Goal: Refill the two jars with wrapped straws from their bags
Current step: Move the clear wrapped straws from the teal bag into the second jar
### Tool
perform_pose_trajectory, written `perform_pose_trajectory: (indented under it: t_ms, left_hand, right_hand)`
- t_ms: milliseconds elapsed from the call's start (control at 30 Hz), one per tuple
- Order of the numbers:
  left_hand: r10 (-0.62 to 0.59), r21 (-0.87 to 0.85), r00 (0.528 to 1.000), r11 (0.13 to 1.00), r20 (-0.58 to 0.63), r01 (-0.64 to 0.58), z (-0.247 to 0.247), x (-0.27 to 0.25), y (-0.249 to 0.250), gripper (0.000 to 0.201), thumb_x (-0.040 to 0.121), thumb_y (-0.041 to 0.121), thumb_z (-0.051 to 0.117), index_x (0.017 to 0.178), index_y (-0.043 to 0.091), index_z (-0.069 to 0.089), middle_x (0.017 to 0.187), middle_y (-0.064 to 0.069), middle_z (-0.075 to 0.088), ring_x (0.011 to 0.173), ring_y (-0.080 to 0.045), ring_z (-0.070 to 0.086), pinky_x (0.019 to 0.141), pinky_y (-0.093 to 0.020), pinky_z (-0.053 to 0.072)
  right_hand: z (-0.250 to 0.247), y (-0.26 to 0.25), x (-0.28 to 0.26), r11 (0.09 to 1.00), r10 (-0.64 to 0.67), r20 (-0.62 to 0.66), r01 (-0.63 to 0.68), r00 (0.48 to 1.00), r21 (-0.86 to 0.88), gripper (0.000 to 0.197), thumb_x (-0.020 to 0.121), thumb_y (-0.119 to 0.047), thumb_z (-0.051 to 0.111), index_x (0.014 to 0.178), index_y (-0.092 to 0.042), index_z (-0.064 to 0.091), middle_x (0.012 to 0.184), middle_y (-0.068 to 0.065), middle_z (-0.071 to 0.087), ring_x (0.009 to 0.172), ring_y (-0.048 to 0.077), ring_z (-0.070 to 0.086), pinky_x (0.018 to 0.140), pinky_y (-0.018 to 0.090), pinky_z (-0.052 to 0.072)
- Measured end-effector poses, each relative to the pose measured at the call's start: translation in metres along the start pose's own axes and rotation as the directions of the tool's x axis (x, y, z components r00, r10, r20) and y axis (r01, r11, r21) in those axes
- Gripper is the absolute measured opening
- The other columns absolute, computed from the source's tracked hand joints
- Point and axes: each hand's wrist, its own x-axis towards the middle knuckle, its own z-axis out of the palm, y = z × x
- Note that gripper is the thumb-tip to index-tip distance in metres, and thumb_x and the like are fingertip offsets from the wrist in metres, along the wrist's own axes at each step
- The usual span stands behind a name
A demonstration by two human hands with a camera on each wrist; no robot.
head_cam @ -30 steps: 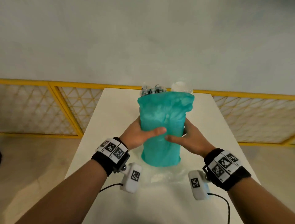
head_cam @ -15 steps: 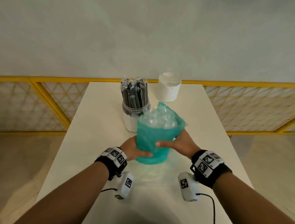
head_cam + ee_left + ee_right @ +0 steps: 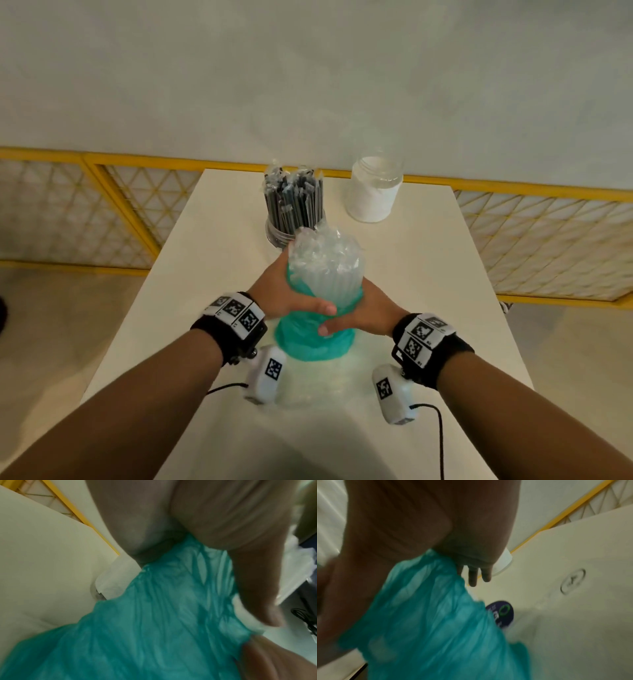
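Observation:
A bundle of clear-wrapped white straws (image 3: 323, 265) stands upright at the table's middle, its lower part inside a teal plastic bag (image 3: 313, 342) pushed down into folds. My left hand (image 3: 291, 294) grips the bundle from the left, thumb across the front. From the right, my right hand (image 3: 363, 317) wraps it just below, thumb on the teal bag (image 3: 426, 615). In the left wrist view the teal bag (image 3: 154, 628) fills the frame under my palm. Behind stands a jar of black wrapped straws (image 3: 294, 205). An empty clear jar (image 3: 375, 188) stands at the back right.
The white table (image 3: 428, 274) has free surface on both sides of my hands. A clear empty bag (image 3: 308, 387) lies flat near the front edge. A yellow mesh fence (image 3: 548, 240) runs behind and beside the table. A dark round sticker (image 3: 502, 612) lies on the tabletop.
The teal bag has been pushed down from over the straws to their lower part, baring the wrapped tops. Both hands have shifted up onto the bundle.

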Motion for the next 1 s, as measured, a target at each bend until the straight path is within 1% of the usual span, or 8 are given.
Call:
perform_pose_trajectory:
  t_ms: [67, 167, 367, 433, 533, 667, 767, 1000]
  left_hand:
    - [-0.074, -0.007, 0.996, 0.997, -0.056, 0.073, -0.001, 0.004, -0.005, 0.098, 0.04, 0.029, 0.099, 0.127, 0.026, 0.056, 0.122, 0.005, 0.068, 0.117, -0.012, 0.063, 0.099, -0.044, 0.053]
    - [-0.153, -0.062, 0.984, 0.987, -0.093, 0.147, -0.005, 0.01, -0.011, 0.087, 0.037, 0.029, 0.099, 0.118, 0.023, 0.064, 0.113, 0.002, 0.073, 0.108, -0.015, 0.068, 0.093, -0.044, 0.057]
    - [-0.193, -0.041, 0.979, 0.981, -0.073, 0.19, -0.006, 0.024, -0.008, 0.083, 0.039, 0.028, 0.097, 0.115, 0.023, 0.065, 0.109, 0.002, 0.074, 0.106, -0.015, 0.069, 0.089, -0.036, 0.058]
    - [-0.201, -0.037, 0.977, 0.979, -0.066, 0.199, -0.007, 0.027, -0.008, 0.084, 0.038, 0.03, 0.097, 0.115, 0.025, 0.064, 0.109, 0.004, 0.074, 0.106, -0.013, 0.068, 0.089, -0.037, 0.058]
    - [-0.194, -0.035, 0.98, 0.981, -0.038, 0.193, -0.007, 0.03, -0.009, 0.081, 0.042, 0.023, 0.097, 0.116, 0.025, 0.063, 0.112, 0.002, 0.073, 0.107, -0.013, 0.068, 0.088, -0.036, 0.058]
    - [-0.19, -0.026, 0.981, 0.982, -0.046, 0.189, -0.009, 0.032, -0.009, 0.07, 0.051, 0.008, 0.095, 0.111, 0.028, 0.064, 0.109, 0.006, 0.074, 0.101, -0.006, 0.069, 0.083, -0.027, 0.058]
    - [-0.183, -0.024, 0.983, 0.983, -0.033, 0.183, -0.012, 0.031, -0.008, 0.071, 0.053, 0.009, 0.094, 0.114, 0.028, 0.064, 0.111, 0.005, 0.073, 0.103, -0.007, 0.069, 0.088, -0.034, 0.058]
    - [-0.171, 0.009, 0.985, 0.985, -0.009, 0.171, -0.01, 0.028, -0.005, 0.074, 0.05, 0.016, 0.096, 0.116, 0.026, 0.065, 0.113, 0.002, 0.073, 0.109, -0.013, 0.068, 0.096, -0.043, 0.055]
  right_hand:
    - [-0.027, -0.006, 0.003, 0.971, 0.13, 0.043, -0.119, 0.991, -0.205, 0.104, 0.051, -0.028, 0.096, 0.14, -0.028, 0.042, 0.139, -0.006, 0.054, 0.13, 0.013, 0.05, 0.109, 0.03, 0.04]
    - [-0.082, -0.019, 0.021, 0.796, 0.33, -0.061, -0.312, 0.942, -0.519, 0.108, 0.062, -0.031, 0.09, 0.151, -0.022, 0.029, 0.155, 0.001, 0.033, 0.143, 0.02, 0.031, 0.116, 0.032, 0.025]
    - [-0.152, -0.043, 0.101, 0.816, -0.045, -0.458, -0.233, 0.888, -0.53, 0.069, 0.083, -0.019, 0.072, 0.144, -0.012, 0.04, 0.149, 0.009, 0.043, 0.137, 0.028, 0.039, 0.111, 0.035, 0.031]
    - [-0.165, -0.045, 0.129, 0.745, -0.119, -0.434, -0.209, 0.893, -0.633, 0.072, 0.086, -0.021, 0.067, 0.148, -0.01, 0.032, 0.151, 0.012, 0.038, 0.139, 0.031, 0.035, 0.113, 0.038, 0.03]
    - [-0.179, -0.04, 0.162, 0.518, -0.086, -0.346, -0.255, 0.934, -0.817, 0.085, 0.086, -0.029, 0.068, 0.151, -0.008, 0.018, 0.156, 0.012, 0.027, 0.141, 0.033, 0.029, 0.115, 0.045, 0.025]
    - [-0.187, -0.023, 0.183, 0.363, -0.092, -0.352, -0.298, 0.931, -0.883, 0.069, 0.087, -0.023, 0.064, 0.145, -0.009, 0.029, 0.143, 0.012, 0.045, 0.132, 0.034, 0.04, 0.113, 0.044, 0.025]
    - [-0.187, -0.02, 0.178, 0.421, -0.116, -0.377, -0.298, 0.919, -0.857, 0.042, 0.092, -0.009, 0.052, 0.133, -0.015, 0.047, 0.126, 0.013, 0.057, 0.117, 0.033, 0.051, 0.097, 0.039, 0.04]
    - [-0.153, -0.024, 0.115, 0.622, -0.079, -0.353, -0.231, 0.932, -0.749, 0.037, 0.088, -0.006, 0.049, 0.118, -0.025, 0.061, 0.115, 0.008, 0.064, 0.101, 0.029, 0.062, 0.076, 0.034, 0.05]
